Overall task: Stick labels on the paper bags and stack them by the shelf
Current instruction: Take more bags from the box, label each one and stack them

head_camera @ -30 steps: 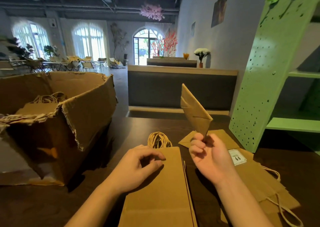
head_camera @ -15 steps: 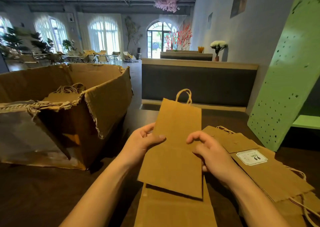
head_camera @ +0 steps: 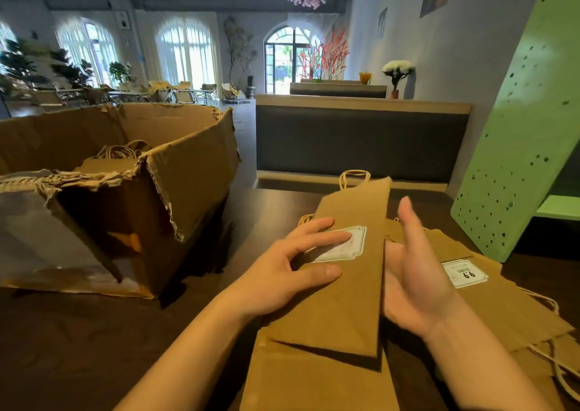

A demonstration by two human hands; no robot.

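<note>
A flat brown paper bag [head_camera: 339,300] is lifted at a tilt just above another flat bag [head_camera: 314,379] on the dark table. A white label [head_camera: 356,241] lies on its upper face. My left hand [head_camera: 282,272] rests flat on top, fingertips pressing the label's left part. At the bag's right edge my right hand [head_camera: 414,279] has its palm against it, fingers straight, thumb hidden beneath. To the right lies a pile of labelled bags [head_camera: 502,310], the top one bearing a 9.9 label [head_camera: 464,274]. The green pegboard shelf [head_camera: 514,147] stands just behind that pile.
A large torn cardboard box [head_camera: 188,172] with more bags inside fills the table's left side. A grey padded bench back [head_camera: 361,137] runs along the far table edge. Bare dark table [head_camera: 94,348] lies near me on the left.
The bag has swung lower and to the right, toward the pile. A label now shows on its face under my left fingers. My right hand's fingers have straightened from their grip.
</note>
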